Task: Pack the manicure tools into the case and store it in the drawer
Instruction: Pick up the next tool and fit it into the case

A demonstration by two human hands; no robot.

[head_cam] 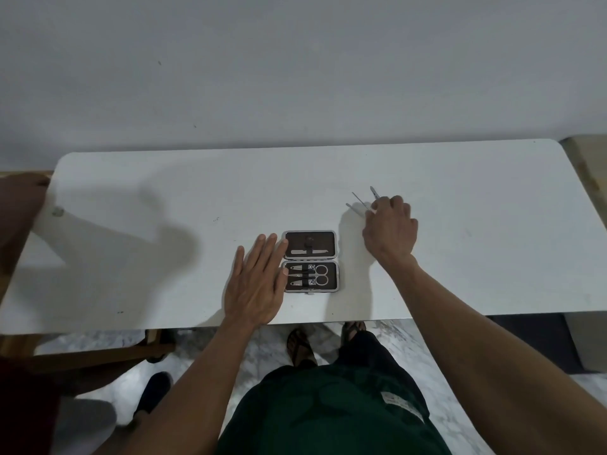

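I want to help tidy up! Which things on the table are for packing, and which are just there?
For the job:
- open case, with scissors and a file already strapped in
- thin metal tools under the right hand
- left hand, flat beside the case

Just there:
- white table
- wooden chair
- small mark on the table, far left

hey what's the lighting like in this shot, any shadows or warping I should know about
Head view: even, dim light with no glare; a big soft shadow lies on the white table left of the open manicure case; the wide-angle lens bows the table's edges; the thin metal tools under the right hand look slightly soft.
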